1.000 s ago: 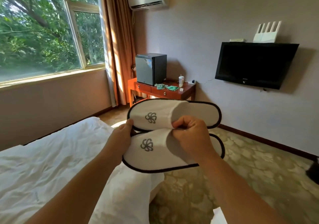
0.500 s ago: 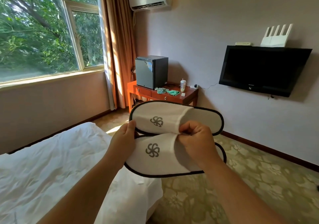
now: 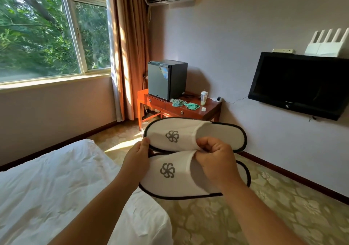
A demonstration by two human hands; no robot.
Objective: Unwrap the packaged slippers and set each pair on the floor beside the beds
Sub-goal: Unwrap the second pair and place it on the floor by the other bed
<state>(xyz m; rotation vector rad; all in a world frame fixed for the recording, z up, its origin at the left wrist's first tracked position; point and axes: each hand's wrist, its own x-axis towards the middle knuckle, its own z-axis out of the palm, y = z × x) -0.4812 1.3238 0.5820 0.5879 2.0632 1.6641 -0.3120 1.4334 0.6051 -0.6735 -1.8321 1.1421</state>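
Note:
Two white slippers with dark trim and grey pinwheel logos are held side by side in the air, out of any wrapper. The far slipper sits above the near slipper. My left hand grips their toe ends from the left, thumb on top. My right hand pinches the edge of the near slipper's upper at its opening. The bed with white sheets lies below and to the left of the slippers. The patterned carpet floor spreads beneath them to the right.
A red wooden desk with a small fridge, a cup and green cloths stands against the far wall. A wall-mounted TV hangs at the right. Window and orange curtain at the left.
The view has shifted slightly right and closer. Both hands keep the same hold on the slippers, which have dropped a little in the view.

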